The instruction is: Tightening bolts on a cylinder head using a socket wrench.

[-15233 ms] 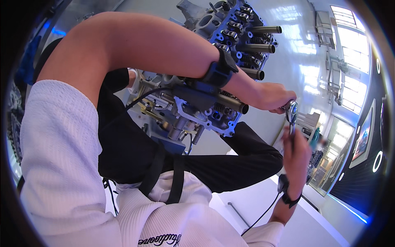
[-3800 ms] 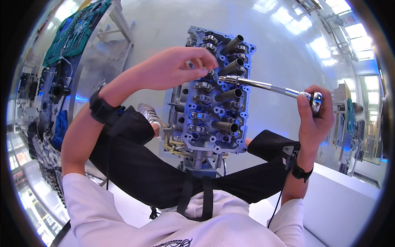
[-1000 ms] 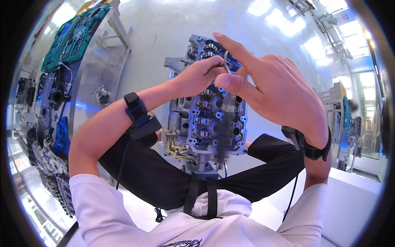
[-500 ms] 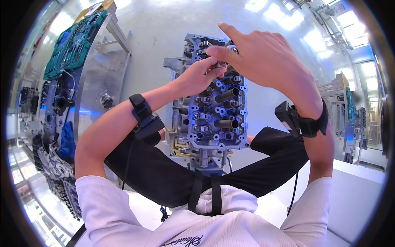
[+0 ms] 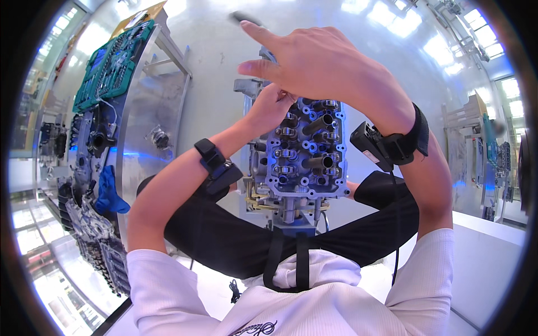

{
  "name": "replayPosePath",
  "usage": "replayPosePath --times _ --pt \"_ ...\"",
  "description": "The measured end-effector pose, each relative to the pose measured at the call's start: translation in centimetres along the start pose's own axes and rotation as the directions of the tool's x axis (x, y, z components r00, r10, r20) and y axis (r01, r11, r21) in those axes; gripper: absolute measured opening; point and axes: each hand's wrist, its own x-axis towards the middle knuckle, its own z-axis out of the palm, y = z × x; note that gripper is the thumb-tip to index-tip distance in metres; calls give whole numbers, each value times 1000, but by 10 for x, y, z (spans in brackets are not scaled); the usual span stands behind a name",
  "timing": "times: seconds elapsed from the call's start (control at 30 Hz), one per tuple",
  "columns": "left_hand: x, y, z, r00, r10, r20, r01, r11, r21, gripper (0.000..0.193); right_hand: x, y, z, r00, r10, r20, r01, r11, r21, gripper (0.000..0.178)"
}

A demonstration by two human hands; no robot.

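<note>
As head view looks down, my right hand (image 5: 322,61) hangs over far end of engine head (image 5: 307,147), index and thumb spread apart, other fingers hidden. Dark blurred bar end (image 5: 249,21) just by index fingertip; cannot tell if touching. My left hand (image 5: 272,109) just beneath, thumb and fingers drawn together; cannot tell what they pinch, right hand covers spot. Engine head sits between my knees, dark tubes (image 5: 321,124) jutting up. Off left: steel table (image 5: 148,109), teal tool case (image 5: 115,70), crumpled blue thing (image 5: 109,193).
</note>
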Motion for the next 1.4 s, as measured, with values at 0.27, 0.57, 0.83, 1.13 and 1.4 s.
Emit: replayPosePath --times 0.27,0.57,0.83,1.13,1.4 --pt "3 9 3 985 -168 43 170 985 -39 23 -30 27 -17 967 162 198 -124 974 -191 65" --pt "-13 -12 22 969 37 -246 -43 999 -22 20 -24 4 -1 996 -82 21 81 995 63 68" --pt "14 -2 34 932 -49 -359 23 997 -75 9 -21 20 -10 987 107 124 -82 978 -191 68" --pt "-4 -22 21 928 -66 -366 -99 905 -414 23 -38 2 -11 997 -41 64 37 998 59 70" --pt "4 -16 31 938 -25 -345 -72 962 -265 28 -13 11 10 1000 -16 12 17 998 -55 71"
